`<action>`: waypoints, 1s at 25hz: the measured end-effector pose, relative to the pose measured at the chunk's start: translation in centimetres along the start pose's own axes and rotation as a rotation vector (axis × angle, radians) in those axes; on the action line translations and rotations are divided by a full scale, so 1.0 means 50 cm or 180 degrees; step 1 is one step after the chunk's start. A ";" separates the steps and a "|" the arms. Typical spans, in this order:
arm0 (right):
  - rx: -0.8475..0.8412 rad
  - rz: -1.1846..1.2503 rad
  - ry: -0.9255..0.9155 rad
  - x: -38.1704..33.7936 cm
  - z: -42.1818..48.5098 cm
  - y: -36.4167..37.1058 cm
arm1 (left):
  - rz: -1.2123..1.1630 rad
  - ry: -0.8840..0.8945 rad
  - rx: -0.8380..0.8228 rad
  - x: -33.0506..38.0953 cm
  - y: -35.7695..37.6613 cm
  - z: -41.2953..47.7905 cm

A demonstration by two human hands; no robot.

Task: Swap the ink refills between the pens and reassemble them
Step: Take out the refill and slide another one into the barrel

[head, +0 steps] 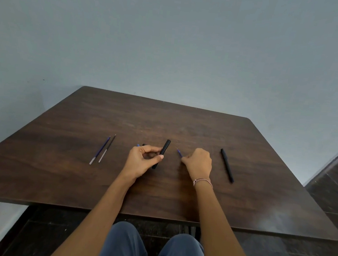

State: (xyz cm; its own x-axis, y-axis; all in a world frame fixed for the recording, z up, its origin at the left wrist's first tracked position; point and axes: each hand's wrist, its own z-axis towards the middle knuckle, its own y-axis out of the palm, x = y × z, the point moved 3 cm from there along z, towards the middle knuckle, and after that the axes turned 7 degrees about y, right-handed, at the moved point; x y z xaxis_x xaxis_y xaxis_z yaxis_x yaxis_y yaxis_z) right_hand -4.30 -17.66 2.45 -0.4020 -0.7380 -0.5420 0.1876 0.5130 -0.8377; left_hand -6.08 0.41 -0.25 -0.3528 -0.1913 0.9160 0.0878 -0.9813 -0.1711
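The left hand (142, 160) pinches a black pen barrel (162, 154) at desk (184, 129) centre. The right hand (198, 163) grips a blue refill (179, 153), tip exposed. Two refills (103, 149) lie toward the left edge; an assembled black pen (227, 165) lies toward the right edge.

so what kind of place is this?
Likely a plain indoor room with a makeshift desk: a bare dark wooden table against a blank grey-blue wall, dark tiled floor, nothing else furnishing it.
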 end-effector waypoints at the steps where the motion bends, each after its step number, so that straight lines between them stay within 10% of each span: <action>1: -0.0111 0.0203 0.0031 0.006 0.008 0.004 | 0.0018 0.0001 0.0001 0.000 0.000 0.001; 12: -0.0699 0.4383 0.0248 0.048 -0.001 0.031 | 0.0143 0.0163 -0.0169 0.012 0.009 -0.003; 25: -0.0423 0.5627 -0.0090 0.054 -0.017 0.004 | 0.0363 0.0238 -0.0510 0.002 0.014 -0.003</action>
State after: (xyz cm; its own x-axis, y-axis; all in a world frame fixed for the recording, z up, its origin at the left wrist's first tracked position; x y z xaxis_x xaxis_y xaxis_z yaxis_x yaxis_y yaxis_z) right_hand -6.12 -19.21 0.87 0.1950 0.6775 -0.7092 0.2716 0.6576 0.7028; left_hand -6.20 -0.32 -0.32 -0.4176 -0.2965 0.8589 -0.0160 -0.9427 -0.3332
